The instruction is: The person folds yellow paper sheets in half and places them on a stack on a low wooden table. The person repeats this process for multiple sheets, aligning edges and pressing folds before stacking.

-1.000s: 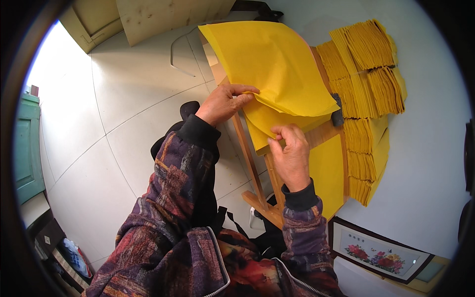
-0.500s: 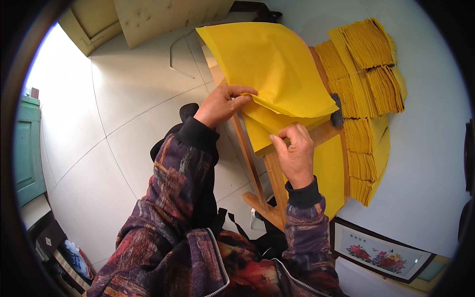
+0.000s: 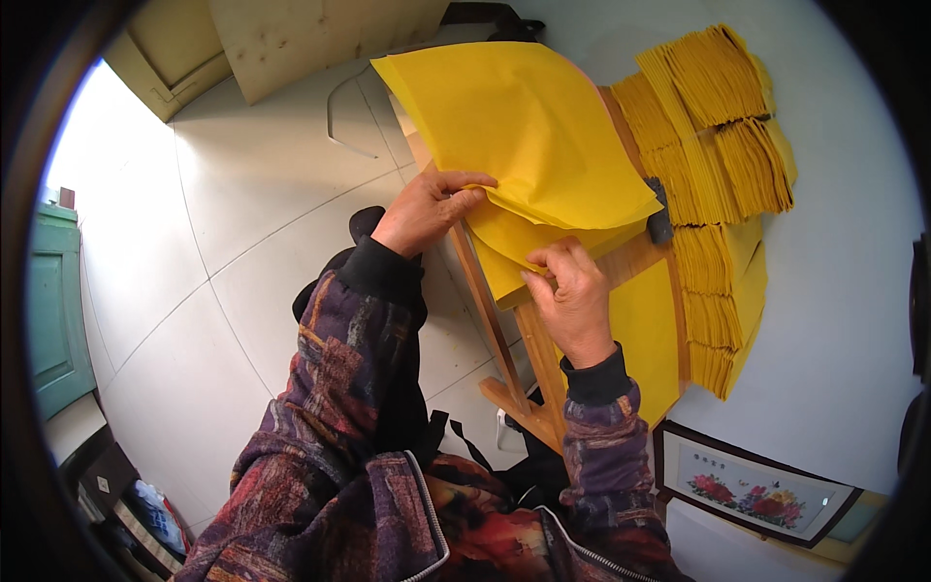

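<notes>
A stack of large yellow paper sheets (image 3: 519,112) lies on a narrow wooden stand (image 3: 543,373), its near edge lifted and bowed upward. My left hand (image 3: 427,210) pinches that raised edge at its left corner, thumb below and forefinger above. Under the lifted part, more yellow paper (image 3: 504,262) shows, lying flatter. My right hand (image 3: 574,301) is curled over the lower paper's near edge, thumb and forefinger drawn close together. Whether a sheet sits between those fingertips I cannot make out. A dark grey block (image 3: 659,210) rests at the right edge of the stack.
Several bundles of folded yellow paper (image 3: 713,145) are piled along the right side by the white wall. Another yellow sheet (image 3: 635,339) lies nearer me on the wood. A framed flower picture (image 3: 756,485) is at lower right, a green cabinet (image 3: 58,301) at far left.
The view has shifted slightly. My right hand has moved a little left and up, its thumb and forefinger still close together. My left hand keeps its pinch on the paper edge.
</notes>
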`<control>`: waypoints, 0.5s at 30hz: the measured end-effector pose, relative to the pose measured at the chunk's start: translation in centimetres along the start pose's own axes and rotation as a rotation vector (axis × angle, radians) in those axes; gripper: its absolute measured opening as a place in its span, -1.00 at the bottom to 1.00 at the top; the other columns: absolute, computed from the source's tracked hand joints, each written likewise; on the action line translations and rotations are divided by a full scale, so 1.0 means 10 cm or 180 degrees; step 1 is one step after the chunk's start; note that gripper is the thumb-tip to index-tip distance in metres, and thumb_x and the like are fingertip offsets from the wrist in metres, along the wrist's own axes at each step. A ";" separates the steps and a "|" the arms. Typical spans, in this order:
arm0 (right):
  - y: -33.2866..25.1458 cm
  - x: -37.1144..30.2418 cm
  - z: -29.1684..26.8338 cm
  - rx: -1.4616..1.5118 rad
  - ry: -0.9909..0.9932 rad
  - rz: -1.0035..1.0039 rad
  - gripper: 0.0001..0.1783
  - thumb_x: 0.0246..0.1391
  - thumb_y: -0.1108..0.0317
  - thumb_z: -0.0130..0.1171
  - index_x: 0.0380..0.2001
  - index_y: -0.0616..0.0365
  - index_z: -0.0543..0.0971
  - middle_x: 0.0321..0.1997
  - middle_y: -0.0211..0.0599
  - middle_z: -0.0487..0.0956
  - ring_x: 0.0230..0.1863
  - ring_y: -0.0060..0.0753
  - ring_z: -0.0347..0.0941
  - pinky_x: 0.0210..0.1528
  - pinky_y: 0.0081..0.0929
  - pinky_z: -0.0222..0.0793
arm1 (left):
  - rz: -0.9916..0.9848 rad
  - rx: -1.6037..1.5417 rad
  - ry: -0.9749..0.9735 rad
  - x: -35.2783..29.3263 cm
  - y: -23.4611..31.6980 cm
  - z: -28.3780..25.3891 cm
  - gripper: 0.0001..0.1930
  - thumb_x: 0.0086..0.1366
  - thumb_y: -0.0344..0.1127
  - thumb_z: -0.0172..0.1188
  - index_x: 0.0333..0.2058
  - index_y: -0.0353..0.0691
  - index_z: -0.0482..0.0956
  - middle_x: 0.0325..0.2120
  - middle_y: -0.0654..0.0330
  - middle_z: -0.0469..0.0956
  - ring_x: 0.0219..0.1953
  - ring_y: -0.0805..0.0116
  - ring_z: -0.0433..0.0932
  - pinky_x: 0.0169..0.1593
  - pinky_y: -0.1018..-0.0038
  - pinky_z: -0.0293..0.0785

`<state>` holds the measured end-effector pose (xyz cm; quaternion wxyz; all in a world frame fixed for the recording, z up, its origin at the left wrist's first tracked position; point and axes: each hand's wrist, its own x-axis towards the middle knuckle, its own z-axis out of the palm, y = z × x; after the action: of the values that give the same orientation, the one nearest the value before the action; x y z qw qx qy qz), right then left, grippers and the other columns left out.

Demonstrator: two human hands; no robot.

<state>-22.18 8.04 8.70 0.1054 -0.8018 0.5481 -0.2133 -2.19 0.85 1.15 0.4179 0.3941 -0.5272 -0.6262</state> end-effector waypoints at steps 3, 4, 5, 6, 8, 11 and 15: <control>0.01 -0.03 0.03 -0.0332 0.0137 -0.0079 -0.79 -0.18 0.62 0.28 -0.38 0.24 0.55 -0.29 -0.17 0.50 -0.28 -0.14 0.48 -0.28 -0.33 0.42 | 0.0007 -0.0166 0.0014 -0.01 -0.01 0.01 -0.73 0.36 -0.34 0.04 -0.05 -0.32 0.58 -0.28 0.24 0.55 -0.22 0.54 0.43 -0.05 0.59 0.40; 0.02 -0.03 0.04 -0.0470 0.0196 -0.0127 -0.78 -0.19 0.63 0.28 -0.38 0.23 0.56 -0.28 -0.17 0.50 -0.23 -0.11 0.47 -0.23 -0.30 0.42 | -0.0035 -0.0158 0.0024 0.00 -0.01 0.01 -0.73 0.36 -0.34 0.03 -0.05 -0.31 0.58 -0.28 0.24 0.55 -0.22 0.54 0.43 -0.05 0.59 0.40; 0.02 -0.04 0.05 -0.0461 0.0203 -0.0040 -0.77 -0.20 0.64 0.27 -0.37 0.23 0.56 -0.27 -0.16 0.50 -0.20 -0.08 0.46 -0.19 -0.29 0.41 | -0.0017 -0.0133 0.0031 0.00 -0.01 0.01 -0.72 0.37 -0.34 0.03 -0.05 -0.31 0.58 -0.27 0.24 0.55 -0.22 0.54 0.43 -0.05 0.59 0.40; 0.03 -0.03 0.05 -0.0439 0.0213 0.0061 -0.76 -0.22 0.64 0.26 -0.37 0.22 0.56 -0.27 -0.16 0.50 -0.16 -0.06 0.44 -0.16 -0.27 0.40 | 0.0000 -0.0106 0.0035 0.00 -0.01 0.01 -0.72 0.37 -0.33 0.03 -0.05 -0.31 0.58 -0.27 0.24 0.55 -0.22 0.54 0.43 -0.06 0.59 0.40; 0.04 -0.02 0.06 -0.0418 0.0250 0.0136 -0.75 -0.23 0.65 0.23 -0.36 0.22 0.57 -0.25 -0.15 0.51 -0.12 -0.02 0.43 -0.10 -0.25 0.39 | -0.0014 0.0085 0.0042 0.00 -0.02 0.00 -0.72 0.36 -0.34 0.02 -0.05 -0.31 0.58 -0.27 0.25 0.55 -0.21 0.54 0.43 -0.06 0.58 0.40; 0.05 -0.02 0.09 -0.0411 0.0268 0.0073 -0.76 -0.19 0.62 0.18 -0.34 0.22 0.57 -0.22 -0.12 0.51 -0.10 0.01 0.42 -0.06 -0.23 0.37 | -0.0050 0.0223 0.0112 0.00 -0.02 -0.01 -0.71 0.32 -0.30 0.07 -0.08 -0.33 0.59 -0.23 0.14 0.59 -0.17 0.41 0.48 -0.01 0.52 0.40; 0.13 -0.14 0.07 -0.0233 0.0161 0.0051 -0.74 -0.13 0.55 0.16 -0.27 0.22 0.56 -0.10 -0.09 0.53 -0.04 0.02 0.40 0.02 -0.23 0.35 | 0.0156 0.0319 0.0032 -0.01 -0.04 -0.04 -0.71 0.29 -0.33 0.06 -0.09 -0.33 0.59 -0.22 0.09 0.62 -0.15 0.36 0.52 0.01 0.51 0.39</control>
<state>-23.38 8.77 7.24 0.0638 -0.7951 0.5644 -0.2124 -1.85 0.81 0.66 0.4154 0.4047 -0.5653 -0.5866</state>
